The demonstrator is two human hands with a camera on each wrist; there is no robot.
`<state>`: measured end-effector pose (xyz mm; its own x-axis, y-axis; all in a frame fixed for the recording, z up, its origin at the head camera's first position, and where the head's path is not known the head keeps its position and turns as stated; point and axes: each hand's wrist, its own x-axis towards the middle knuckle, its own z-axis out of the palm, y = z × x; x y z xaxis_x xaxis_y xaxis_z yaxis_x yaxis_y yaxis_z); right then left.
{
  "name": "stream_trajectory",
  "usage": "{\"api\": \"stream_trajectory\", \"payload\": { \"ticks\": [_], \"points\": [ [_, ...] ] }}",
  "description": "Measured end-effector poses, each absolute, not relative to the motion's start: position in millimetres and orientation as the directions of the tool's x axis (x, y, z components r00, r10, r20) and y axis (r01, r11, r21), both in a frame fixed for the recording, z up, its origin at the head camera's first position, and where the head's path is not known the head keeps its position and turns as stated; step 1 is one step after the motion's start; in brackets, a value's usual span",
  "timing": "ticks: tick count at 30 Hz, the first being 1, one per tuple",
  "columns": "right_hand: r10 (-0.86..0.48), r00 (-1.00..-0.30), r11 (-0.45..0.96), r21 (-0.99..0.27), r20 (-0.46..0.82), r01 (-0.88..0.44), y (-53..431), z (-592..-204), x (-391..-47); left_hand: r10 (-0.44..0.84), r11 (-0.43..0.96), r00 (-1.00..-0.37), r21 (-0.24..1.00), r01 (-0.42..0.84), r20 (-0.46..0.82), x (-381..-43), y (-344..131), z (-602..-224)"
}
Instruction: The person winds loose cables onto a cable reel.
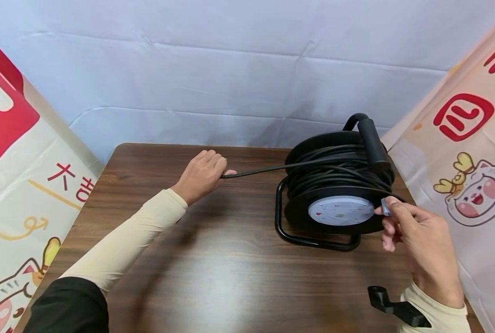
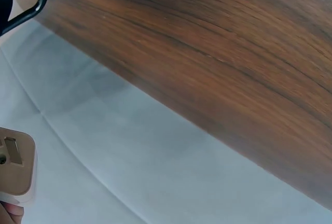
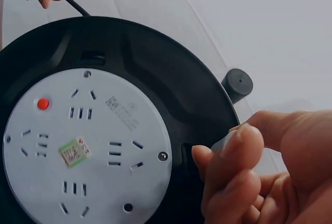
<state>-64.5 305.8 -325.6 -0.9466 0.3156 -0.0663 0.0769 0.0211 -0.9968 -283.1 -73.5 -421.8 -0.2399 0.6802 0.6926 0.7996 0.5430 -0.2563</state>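
Observation:
A black cable reel (image 1: 339,185) stands on the right of the table, its pale socket plate (image 1: 341,211) facing the front. From its wound cord, a black cable (image 1: 264,172) runs out to the left. My left hand (image 1: 203,173) grips that cable with curled fingers above the table. In the left wrist view, a tan block (image 2: 16,164) with rounded corners shows beside a bit of finger. At the reel's right rim, my right hand (image 1: 422,236) pinches a small grey knob (image 1: 386,206) between thumb and finger. The right wrist view shows the knob partly hidden by the fingers.
The reel's black tube stand (image 1: 314,243) rests on the brown wooden table (image 1: 214,277). A black carrying handle (image 1: 374,143) rises over the reel. Pale cloth (image 1: 189,69) hangs behind, with printed banners (image 1: 472,138) at both sides. A black mount (image 1: 397,309) sits on my right wrist.

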Motion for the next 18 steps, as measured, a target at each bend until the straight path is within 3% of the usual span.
{"api": "stream_trajectory", "payload": {
  "ticks": [18],
  "points": [
    [0.393,-0.911,0.014,-0.99,-0.126,0.143,324.5,-342.4,-58.9,0.683,0.496,-0.189,-0.259,0.829,0.706,-276.1,-26.5,-438.2]
  ]
}}
